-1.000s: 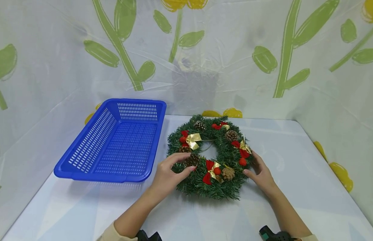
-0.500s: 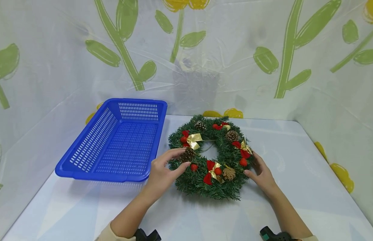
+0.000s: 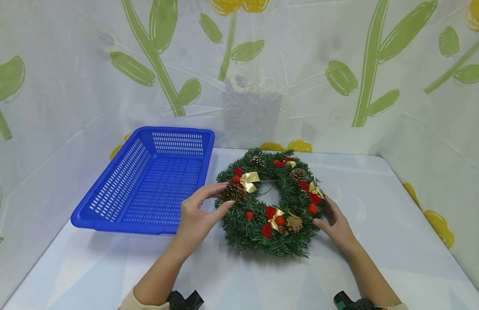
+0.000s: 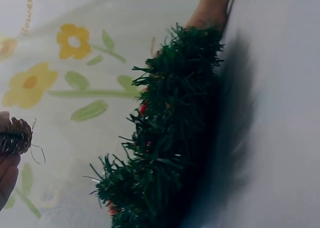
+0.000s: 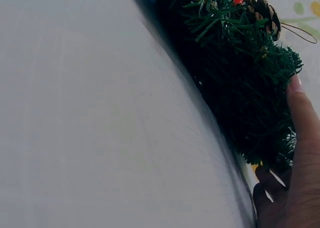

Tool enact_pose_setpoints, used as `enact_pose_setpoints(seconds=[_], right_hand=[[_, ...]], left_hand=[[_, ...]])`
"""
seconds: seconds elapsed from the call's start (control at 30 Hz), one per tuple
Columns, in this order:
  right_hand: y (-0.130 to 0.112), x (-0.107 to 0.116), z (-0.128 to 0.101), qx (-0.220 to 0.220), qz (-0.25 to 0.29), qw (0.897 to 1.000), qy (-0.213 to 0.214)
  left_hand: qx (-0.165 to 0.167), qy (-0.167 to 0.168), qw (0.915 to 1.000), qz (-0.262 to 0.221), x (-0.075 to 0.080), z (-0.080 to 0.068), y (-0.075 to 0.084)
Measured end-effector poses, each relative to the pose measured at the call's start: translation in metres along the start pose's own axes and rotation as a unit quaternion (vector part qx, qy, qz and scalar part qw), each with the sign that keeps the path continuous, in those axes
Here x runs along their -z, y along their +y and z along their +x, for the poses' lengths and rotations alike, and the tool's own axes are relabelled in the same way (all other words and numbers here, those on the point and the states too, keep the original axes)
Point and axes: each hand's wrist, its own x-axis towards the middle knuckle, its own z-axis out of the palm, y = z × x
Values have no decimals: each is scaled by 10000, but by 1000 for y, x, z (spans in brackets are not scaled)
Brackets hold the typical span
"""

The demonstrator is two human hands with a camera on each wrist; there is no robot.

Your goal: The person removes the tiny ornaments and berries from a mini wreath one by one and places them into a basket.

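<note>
A round green wreath point(image 3: 258, 239), trimmed with red and gold bows, red berries and pine cones, lies on the table. My left hand point(image 3: 194, 217) pinches a brown pine cone point(image 3: 228, 193) between thumb and fingers, over the wreath's left side. In the left wrist view, that pine cone point(image 4: 17, 137) hangs apart from the greenery, a thin wire trailing from it. On the opposite side, my right hand point(image 3: 338, 228) holds the wreath's outer edge, thumb on top near a red berry point(image 3: 312, 209). The right wrist view shows fingers curled under the greenery point(image 5: 245, 102).
To the left of the wreath stands a blue plastic basket point(image 3: 136, 227) with slotted walls. The white table point(image 3: 378, 193) meets a curtain point(image 3: 293, 99) printed with flowers and leaves at the back and sides.
My left hand has moved left and slightly away from me with the pine cone, uncovering a red berry on the wreath. My right hand stays on the wreath's right edge.
</note>
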Motion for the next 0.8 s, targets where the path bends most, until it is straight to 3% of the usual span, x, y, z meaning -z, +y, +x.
enact_pose_setpoints(seconds=[0.33,0.57,0.8], right_hand=[[-1,1,1,-20,10,10000,51],[0,2,1,-144,-133,9998,24],[0,1,1,-234,-73,9997,9]], left_hand=[[25,85,9997,217,18,6,8],[315,288,9986,298,35,11,9],[655,267,9969,345,48,14,9]])
